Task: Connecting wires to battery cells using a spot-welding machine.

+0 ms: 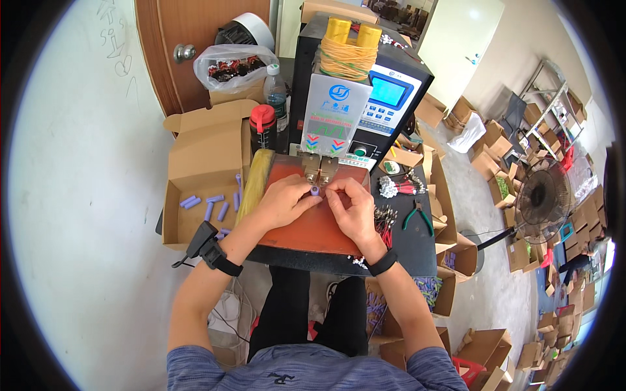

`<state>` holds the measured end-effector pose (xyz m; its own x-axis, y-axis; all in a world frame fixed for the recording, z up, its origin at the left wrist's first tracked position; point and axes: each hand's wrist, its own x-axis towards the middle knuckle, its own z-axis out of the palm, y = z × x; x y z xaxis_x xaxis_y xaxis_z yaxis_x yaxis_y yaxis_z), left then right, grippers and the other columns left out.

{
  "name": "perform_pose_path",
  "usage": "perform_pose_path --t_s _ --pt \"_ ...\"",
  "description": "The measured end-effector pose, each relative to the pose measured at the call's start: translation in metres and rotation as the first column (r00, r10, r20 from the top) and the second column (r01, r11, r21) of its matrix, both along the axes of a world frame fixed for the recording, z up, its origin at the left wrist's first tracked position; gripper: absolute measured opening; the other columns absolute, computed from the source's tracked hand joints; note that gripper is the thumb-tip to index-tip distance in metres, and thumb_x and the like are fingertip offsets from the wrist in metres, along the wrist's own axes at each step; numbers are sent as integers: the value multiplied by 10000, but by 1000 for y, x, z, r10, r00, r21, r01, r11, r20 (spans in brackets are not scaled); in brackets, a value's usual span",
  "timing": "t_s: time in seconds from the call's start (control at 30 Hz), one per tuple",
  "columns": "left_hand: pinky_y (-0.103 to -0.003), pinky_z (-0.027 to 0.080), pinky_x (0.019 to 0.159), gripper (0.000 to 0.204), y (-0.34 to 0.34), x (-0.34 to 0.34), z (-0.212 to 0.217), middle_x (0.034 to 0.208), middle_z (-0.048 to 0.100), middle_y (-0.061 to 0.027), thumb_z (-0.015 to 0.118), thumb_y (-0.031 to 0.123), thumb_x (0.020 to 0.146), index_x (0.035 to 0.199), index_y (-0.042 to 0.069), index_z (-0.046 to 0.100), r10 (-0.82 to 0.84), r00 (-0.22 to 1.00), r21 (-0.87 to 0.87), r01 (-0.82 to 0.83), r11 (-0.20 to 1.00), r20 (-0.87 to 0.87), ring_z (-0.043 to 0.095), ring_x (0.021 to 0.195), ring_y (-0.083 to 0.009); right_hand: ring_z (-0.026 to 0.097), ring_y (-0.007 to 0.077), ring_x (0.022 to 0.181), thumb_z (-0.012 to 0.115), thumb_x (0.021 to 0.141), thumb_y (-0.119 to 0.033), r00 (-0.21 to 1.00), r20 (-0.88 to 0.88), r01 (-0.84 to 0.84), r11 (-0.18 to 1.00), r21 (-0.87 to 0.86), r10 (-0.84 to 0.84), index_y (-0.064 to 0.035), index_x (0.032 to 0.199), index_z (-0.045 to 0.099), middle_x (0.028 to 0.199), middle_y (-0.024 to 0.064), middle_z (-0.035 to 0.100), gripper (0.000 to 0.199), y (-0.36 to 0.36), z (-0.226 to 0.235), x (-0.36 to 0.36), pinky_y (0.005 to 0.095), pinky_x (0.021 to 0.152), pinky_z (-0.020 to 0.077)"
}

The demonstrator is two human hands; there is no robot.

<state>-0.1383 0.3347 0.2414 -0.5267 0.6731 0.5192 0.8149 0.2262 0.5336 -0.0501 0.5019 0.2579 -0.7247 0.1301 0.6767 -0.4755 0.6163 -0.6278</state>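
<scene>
your left hand (pixel 285 201) is closed lightly on a purple cell (pixel 315 191), thumb on one side and fingers on the other, probably to keep the small round thing upright and steady. your right hand (pixel 353 207) sits just beside it, thumb and index finger drawn together; whether they pinch something you cannot tell at this size. the cell is between your two hands, just in front of the metal tips (pixel 319 171) of the machine (pixel 336 124), so both hands can likely guide it with little reach.

under your wrists, the orange mat (pixel 297 238) covers the work spot, perhaps to protect the black table (pixel 418 253). to its right, red wires (pixel 387 228) lie in a bunch, with white-ended wires (pixel 403 187) and green-handled pliers (pixel 418 217) farther over, seemingly kept handy for your right hand. to its left, yellow strips (pixel 256 182) lie along the edge, and the open cardboard box (pixel 179 225) with more purple cells (pixel 222 210) suits your left.

behind the mat, the red-lidded bottle (pixel 263 129) stands out of the way, and the screen (pixel 389 92) faces you, easy to read. well apart on the right, a fan (pixel 541 195) stands among boxes.
</scene>
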Motion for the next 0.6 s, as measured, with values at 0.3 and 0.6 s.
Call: perform_pose_path --t_s 0.3,0.6 --pt "-440 469 778 214 1 2 3 928 620 -141 601 208 878 1024 52 589 -11 1000 20 11 1000 -28 585 902 -355 643 281 734 687 797 -19 1000 -1 15 1000 24 -15 -9 856 654 806 125 652 69 -6 1 -4 345 640 509" --pt "-453 470 756 196 5 1 3 900 619 -146 595 212 869 981 51 585 0 997 62 5 998 -76 583 877 -357 638 276 699 691 786 -13 999 -18 31 999 32 -30 -2 838 661 778 125 654 60 -5 3 -5 337 602 505"
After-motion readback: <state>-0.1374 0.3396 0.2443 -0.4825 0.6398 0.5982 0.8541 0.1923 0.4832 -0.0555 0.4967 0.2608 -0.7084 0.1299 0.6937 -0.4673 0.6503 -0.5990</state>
